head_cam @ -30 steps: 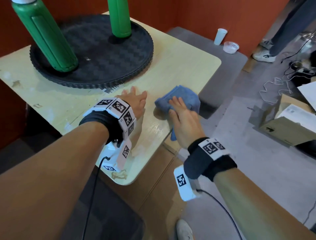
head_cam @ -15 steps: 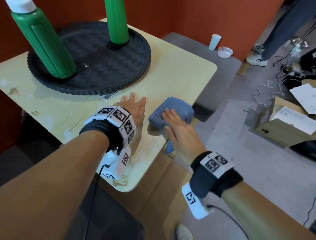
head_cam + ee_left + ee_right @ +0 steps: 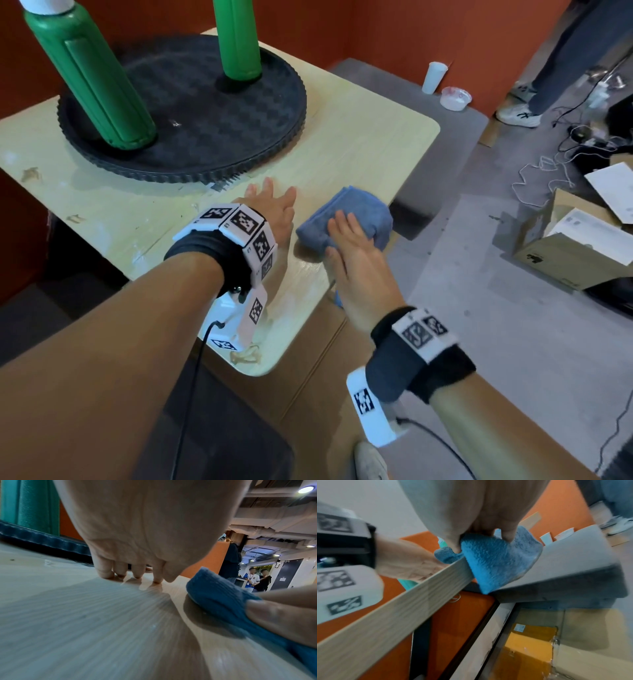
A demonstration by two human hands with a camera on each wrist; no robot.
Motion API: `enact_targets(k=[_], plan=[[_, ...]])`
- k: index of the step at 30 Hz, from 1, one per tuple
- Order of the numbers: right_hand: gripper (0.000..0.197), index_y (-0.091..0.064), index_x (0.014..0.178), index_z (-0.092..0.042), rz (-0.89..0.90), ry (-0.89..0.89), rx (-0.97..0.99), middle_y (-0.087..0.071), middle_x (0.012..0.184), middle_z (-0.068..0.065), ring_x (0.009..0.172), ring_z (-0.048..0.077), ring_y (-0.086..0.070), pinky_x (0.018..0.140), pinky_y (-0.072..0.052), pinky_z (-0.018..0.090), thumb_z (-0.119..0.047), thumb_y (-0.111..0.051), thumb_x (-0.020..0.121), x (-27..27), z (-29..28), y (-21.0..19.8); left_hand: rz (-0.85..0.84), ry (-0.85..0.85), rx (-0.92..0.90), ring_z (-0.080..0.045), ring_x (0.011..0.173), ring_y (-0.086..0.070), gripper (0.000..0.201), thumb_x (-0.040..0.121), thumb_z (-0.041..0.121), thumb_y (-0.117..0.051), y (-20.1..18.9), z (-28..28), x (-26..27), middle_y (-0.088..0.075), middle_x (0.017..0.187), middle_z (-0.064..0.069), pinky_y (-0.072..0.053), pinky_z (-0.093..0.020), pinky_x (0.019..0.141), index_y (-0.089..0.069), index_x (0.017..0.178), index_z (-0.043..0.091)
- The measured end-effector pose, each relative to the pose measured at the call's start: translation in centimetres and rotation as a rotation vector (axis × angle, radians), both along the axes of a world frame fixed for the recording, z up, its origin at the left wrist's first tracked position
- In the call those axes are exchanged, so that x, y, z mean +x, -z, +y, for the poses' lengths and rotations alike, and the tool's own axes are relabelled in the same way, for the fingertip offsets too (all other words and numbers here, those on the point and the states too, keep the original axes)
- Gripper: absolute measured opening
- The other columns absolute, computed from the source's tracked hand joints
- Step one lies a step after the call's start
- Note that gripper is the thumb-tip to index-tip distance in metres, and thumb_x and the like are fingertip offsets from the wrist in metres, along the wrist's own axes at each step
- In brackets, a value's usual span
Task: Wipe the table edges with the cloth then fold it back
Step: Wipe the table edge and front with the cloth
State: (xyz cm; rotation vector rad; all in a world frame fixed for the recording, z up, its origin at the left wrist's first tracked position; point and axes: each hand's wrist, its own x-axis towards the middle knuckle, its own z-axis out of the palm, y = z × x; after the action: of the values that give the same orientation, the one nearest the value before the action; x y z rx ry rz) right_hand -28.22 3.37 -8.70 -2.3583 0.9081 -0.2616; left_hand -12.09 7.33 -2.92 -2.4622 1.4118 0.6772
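Note:
A blue cloth [image 3: 356, 212] lies bunched on the right edge of the pale wooden table [image 3: 359, 144], and one flap hangs down over the edge [image 3: 496, 563]. My right hand [image 3: 356, 253] lies on the cloth [image 3: 214, 592] and presses it down with straight fingers [image 3: 278, 616]. Just left of the cloth, my left hand [image 3: 274, 212] rests flat on the tabletop with its fingertips [image 3: 106, 573] touching the wood. It holds nothing.
A round black tray [image 3: 219, 113] with two tall green bottles [image 3: 92, 78] fills the far left of the table. A grey platform [image 3: 428, 113] to the right carries a white cup [image 3: 434, 77] and a bowl [image 3: 455, 98]. Cables [image 3: 548, 164], a cardboard box [image 3: 575, 253] and a standing person's legs [image 3: 555, 61] are beyond.
My right hand has slid the cloth along the right table edge towards me. My left hand has stayed flat in place.

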Motion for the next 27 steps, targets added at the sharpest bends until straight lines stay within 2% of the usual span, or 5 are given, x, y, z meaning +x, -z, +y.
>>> enact_targets(k=[9, 12, 16, 22, 27], plan=[[0.047, -0.027, 0.147, -0.012, -0.032, -0.02, 0.003, -0.016, 0.159, 0.0, 0.147, 0.009, -0.005, 0.116, -0.005, 0.02, -0.026, -0.03, 0.102, -0.2, 0.7, -0.2, -0.004, 0.018, 0.009, -0.031, 0.147, 0.003, 0.051, 0.104, 0.025, -0.02, -0.6, 0.4, -0.6, 0.006, 0.161, -0.007, -0.01, -0.046, 0.117, -0.005, 0.153, 0.023], [0.047, -0.026, 0.147, -0.015, -0.03, -0.061, 0.056, -0.015, 0.159, -0.004, 0.146, 0.005, -0.004, 0.118, -0.006, 0.022, -0.026, -0.03, 0.102, -1.0, 0.1, 0.0, 0.001, 0.008, -0.017, -0.034, 0.147, -0.001, 0.05, 0.104, 0.026, -0.02, -1.0, 0.6, -0.7, 0.001, 0.161, -0.009, -0.011, -0.049, 0.117, -0.012, 0.153, 0.02], [0.046, -0.029, 0.145, -0.006, -0.014, 0.04, 0.007, -0.019, 0.158, 0.006, 0.147, 0.015, -0.008, 0.12, -0.01, 0.03, -0.021, -0.029, 0.102, 0.4, 0.1, -1.4, -0.012, 0.056, 0.047, -0.029, 0.147, 0.007, 0.048, 0.105, 0.019, -0.016, -2.3, 0.7, -1.6, 0.008, 0.161, -0.004, -0.006, -0.04, 0.117, -0.007, 0.153, 0.015], [0.047, -0.025, 0.148, -0.017, -0.05, -0.041, 0.079, -0.012, 0.159, -0.006, 0.146, 0.002, -0.001, 0.119, -0.004, 0.023, -0.027, -0.03, 0.102, -0.9, 1.0, -0.3, -0.039, 0.094, 0.084, -0.029, 0.147, 0.007, 0.048, 0.105, 0.018, -0.014, -2.7, 0.7, -1.5, 0.008, 0.161, -0.003, -0.007, -0.04, 0.117, -0.006, 0.153, 0.015], [0.048, -0.024, 0.147, -0.009, -0.05, -0.011, 0.049, -0.013, 0.158, 0.002, 0.148, 0.016, -0.005, 0.121, -0.009, 0.04, -0.019, -0.032, 0.101, 0.2, 3.6, -1.0, -0.026, 0.082, 0.083, -0.029, 0.147, 0.007, 0.049, 0.105, 0.018, -0.016, -2.7, 0.6, -1.6, 0.007, 0.161, -0.006, -0.007, -0.041, 0.117, -0.005, 0.153, 0.016]])
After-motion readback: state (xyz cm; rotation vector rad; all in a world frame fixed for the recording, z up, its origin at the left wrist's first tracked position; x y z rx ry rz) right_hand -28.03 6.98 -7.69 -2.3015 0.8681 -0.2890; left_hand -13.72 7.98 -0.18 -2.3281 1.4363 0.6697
